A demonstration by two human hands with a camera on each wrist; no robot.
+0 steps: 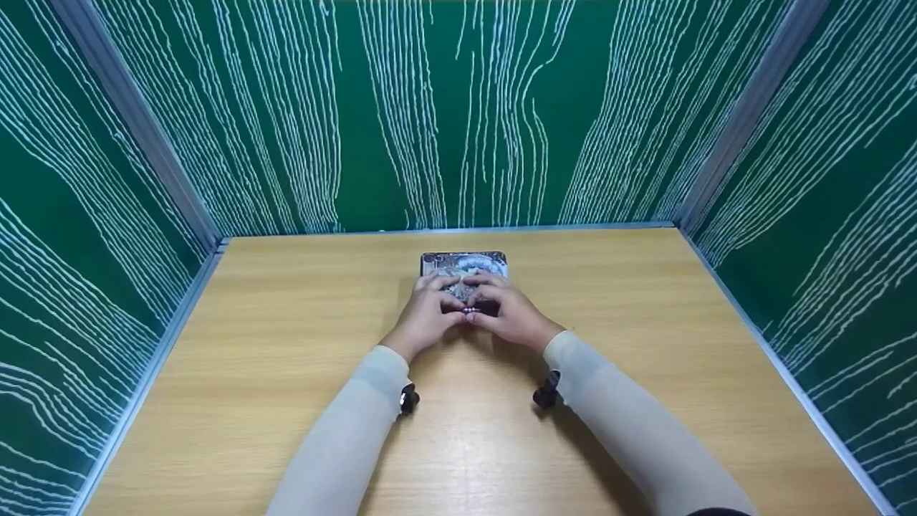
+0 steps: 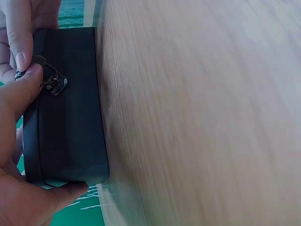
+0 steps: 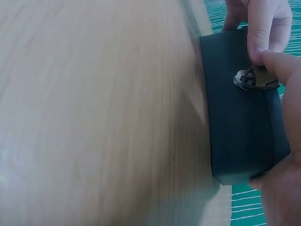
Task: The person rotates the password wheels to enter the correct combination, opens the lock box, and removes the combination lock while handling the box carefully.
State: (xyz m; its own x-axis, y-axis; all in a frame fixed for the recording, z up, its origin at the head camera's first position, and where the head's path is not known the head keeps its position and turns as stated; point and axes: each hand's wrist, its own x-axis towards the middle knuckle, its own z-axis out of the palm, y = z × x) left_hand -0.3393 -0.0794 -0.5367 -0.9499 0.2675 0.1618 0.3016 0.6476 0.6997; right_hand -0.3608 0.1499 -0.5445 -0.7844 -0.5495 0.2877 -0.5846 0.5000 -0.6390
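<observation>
A small dark box [image 1: 473,262] with a patterned lid stands on the table, in front of the person. In the wrist views its plain front side [image 2: 73,127] carries a metal latch [image 3: 243,80] with a wire loop. My left hand [image 1: 427,312] grips the left end of the box, its thumb [image 2: 29,84] at the latch. From the other end my right hand [image 1: 514,312] holds the box, its thumb [image 3: 277,63] on the latch too. Several fingers lie over the lid, and the far side of the box is hidden.
The wooden table [image 1: 301,337] lies under both arms. Green panels [image 1: 487,107] with wavy white lines rise behind it and at both sides, joined by grey corner posts [image 1: 752,115]. A dark wrist camera [image 1: 408,399] hangs from each sleeve.
</observation>
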